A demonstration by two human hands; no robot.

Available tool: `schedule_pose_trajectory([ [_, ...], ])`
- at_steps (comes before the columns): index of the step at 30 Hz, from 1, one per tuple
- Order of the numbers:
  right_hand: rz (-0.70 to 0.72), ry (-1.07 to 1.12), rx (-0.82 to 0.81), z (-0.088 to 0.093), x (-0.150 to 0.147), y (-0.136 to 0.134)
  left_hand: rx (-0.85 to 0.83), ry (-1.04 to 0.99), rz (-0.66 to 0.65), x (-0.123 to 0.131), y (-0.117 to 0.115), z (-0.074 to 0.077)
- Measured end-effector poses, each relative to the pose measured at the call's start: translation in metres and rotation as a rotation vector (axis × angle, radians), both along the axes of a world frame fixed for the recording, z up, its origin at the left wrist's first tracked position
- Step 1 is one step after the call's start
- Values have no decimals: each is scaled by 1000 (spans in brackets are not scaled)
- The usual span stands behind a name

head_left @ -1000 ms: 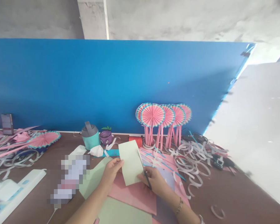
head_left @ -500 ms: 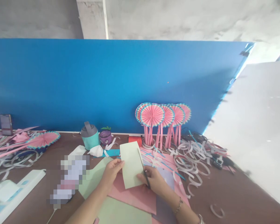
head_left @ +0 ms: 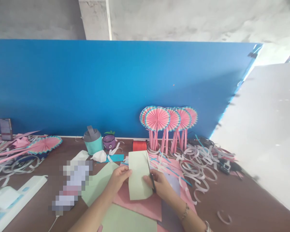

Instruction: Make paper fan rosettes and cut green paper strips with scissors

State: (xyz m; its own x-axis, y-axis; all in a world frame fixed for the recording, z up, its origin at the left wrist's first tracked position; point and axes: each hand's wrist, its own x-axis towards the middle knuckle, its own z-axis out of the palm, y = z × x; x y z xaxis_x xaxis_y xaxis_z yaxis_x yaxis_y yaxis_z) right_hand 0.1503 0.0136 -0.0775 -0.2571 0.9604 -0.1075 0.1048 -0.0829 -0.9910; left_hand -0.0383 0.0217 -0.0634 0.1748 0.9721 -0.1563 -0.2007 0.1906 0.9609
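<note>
Head: scissors at paper (right hand)

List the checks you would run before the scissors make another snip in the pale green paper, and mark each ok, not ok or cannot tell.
1. Left hand grips the pale green paper at its left edge: ok.
2. Right hand holds the scissors along the paper's right edge: ok.
3. Left hand is away from the blades, on the opposite edge: ok.
4. Blades open enough to cut: cannot tell, they look too thin.
5. Paper is lifted off the pink sheet below: cannot tell.
6. Curled paper strips lie apart from both hands: ok.
</note>
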Motion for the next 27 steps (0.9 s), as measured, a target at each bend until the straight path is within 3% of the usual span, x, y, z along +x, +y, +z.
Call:
schedule_pose_trajectory([
  [7, -29, -35, 35, -3, 0, 1, -13, -26, -18, 0, 1, -4],
  [16, -69, -106, 60, 7, -1, -3, -10, -32, -17, 0, 1, -4],
  [27, -63, -18, -22, 5, -1, -2, 2, 16, -68, -1, 2, -4],
])
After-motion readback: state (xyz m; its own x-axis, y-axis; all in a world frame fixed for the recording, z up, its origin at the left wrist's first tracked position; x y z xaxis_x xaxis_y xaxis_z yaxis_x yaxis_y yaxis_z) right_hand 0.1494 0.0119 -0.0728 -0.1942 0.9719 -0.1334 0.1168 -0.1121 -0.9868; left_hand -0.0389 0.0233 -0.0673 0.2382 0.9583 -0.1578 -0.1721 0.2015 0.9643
